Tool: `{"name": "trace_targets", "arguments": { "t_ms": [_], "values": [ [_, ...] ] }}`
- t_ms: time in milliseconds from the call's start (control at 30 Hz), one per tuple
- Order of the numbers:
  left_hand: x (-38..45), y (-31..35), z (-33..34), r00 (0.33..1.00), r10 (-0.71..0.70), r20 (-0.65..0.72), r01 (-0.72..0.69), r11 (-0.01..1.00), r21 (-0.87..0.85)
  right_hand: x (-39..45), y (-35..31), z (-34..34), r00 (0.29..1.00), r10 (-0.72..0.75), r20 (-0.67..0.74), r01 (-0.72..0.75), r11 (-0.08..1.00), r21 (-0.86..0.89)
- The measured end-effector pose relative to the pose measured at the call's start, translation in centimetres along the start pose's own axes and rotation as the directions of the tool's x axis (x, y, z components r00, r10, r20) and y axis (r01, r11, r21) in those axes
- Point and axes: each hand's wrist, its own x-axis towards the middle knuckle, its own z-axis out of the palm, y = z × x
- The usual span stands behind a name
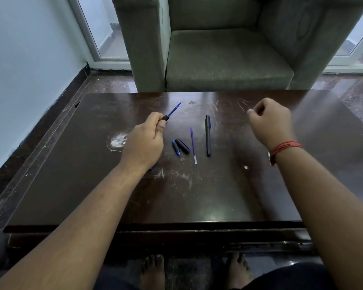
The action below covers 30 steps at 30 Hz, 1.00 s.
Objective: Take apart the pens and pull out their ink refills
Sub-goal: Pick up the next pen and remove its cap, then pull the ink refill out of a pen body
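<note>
My left hand (146, 141) is closed around a black pen barrel, and a blue ink refill (174, 109) sticks out of its top toward the far right. My right hand (269, 120) hovers in a fist over the right part of the dark table (197, 195); whether anything is pinched in it is unclear. Between the hands lie a small blue-tipped pen piece (176, 147), a short black cap (182, 146), a loose blue refill (193, 145) and a whole black pen (208, 135), all roughly side by side.
A green-grey armchair (224, 59) stands just behind the table's far edge. The tabletop carries a white worn patch (118, 140) near my left hand and scratches. My bare feet (153, 273) show below the near edge.
</note>
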Motion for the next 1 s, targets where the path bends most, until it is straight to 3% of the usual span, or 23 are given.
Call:
{"name": "trace_targets", "arguments": {
  "t_ms": [200, 300, 367, 433, 500, 633, 733, 833, 1000],
  "values": [
    [-0.4, -0.1, 0.5, 0.999, 0.004, 0.042, -0.005, 1.000, 0.023, 1.3, 3.3, -1.5, 0.985, 0.173, 0.017, -0.171, 0.983, -0.070],
    [-0.4, 0.1, 0.8, 0.998, 0.002, 0.058, -0.004, 1.000, 0.025, 1.2, 3.0, -1.3, 0.988, 0.128, 0.092, -0.123, 0.991, -0.060],
    [-0.5, 0.5, 1.0, 0.996, 0.037, 0.075, -0.041, 0.998, 0.048, 0.4, 1.3, -0.4, 0.975, 0.032, 0.219, -0.067, 0.986, 0.153],
    [-0.8, 1.1, 1.3, 0.990, 0.087, 0.107, -0.096, 0.992, 0.078, -0.8, -1.2, 0.7, 0.940, -0.064, 0.335, -0.087, 0.904, 0.419],
    [-0.9, 1.6, 1.6, 0.982, 0.127, 0.137, -0.141, 0.985, 0.100, -1.8, -3.3, 1.6, 0.901, -0.164, 0.403, -0.107, 0.814, 0.572],
    [-0.9, 1.9, 1.8, 0.975, 0.161, 0.151, -0.178, 0.977, 0.113, -2.8, -5.3, 2.1, 0.851, -0.288, 0.439, -0.061, 0.777, 0.627],
    [-0.8, 1.8, 1.6, 0.976, 0.157, 0.148, -0.175, 0.978, 0.115, -2.7, -5.4, 1.8, 0.869, -0.279, 0.410, -0.085, 0.731, 0.677],
    [-0.8, 1.6, 1.3, 0.981, 0.144, 0.126, -0.159, 0.980, 0.116, -1.9, -5.0, 0.9, 0.941, -0.149, 0.303, -0.160, 0.594, 0.788],
    [-0.3, 0.4, 0.9, 0.991, 0.107, 0.086, -0.116, 0.987, 0.109, 0.2, -3.2, -1.1, 0.977, 0.136, 0.165, -0.188, 0.182, 0.965]
  ]
}}
